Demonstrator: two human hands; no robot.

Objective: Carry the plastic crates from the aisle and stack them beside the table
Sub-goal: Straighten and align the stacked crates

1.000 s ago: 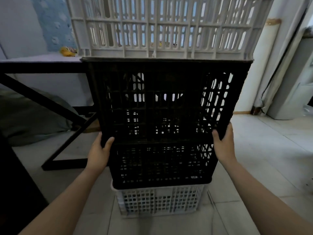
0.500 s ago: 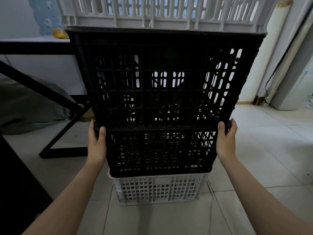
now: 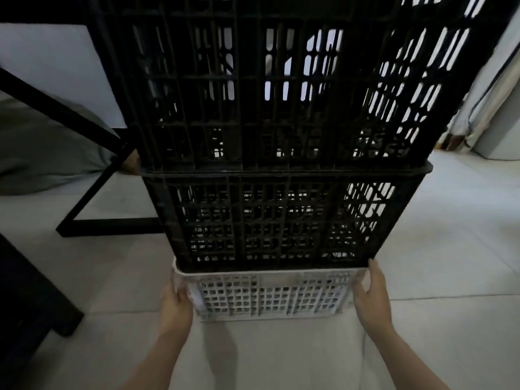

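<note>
Low down at the base: the left grip (image 3: 176, 302) clasps the left front corner of the white crate (image 3: 270, 296), fingers wrapped around its end. The right grip (image 3: 371, 296) presses against the opposite end, thumb up along the corner, fingers hidden behind, so I cannot tell whether they hook on. That white crate sits on the tiled floor (image 3: 450, 249), carrying the lower black crate (image 3: 267, 220) seated in its rim and the upper black crate (image 3: 253, 94) towering above. Holding the bottom one makes sense: shift the base and the whole stack goes along, close beside the surface's black frame (image 3: 112, 227). Tall load, though; a jerk could tip it.
</note>
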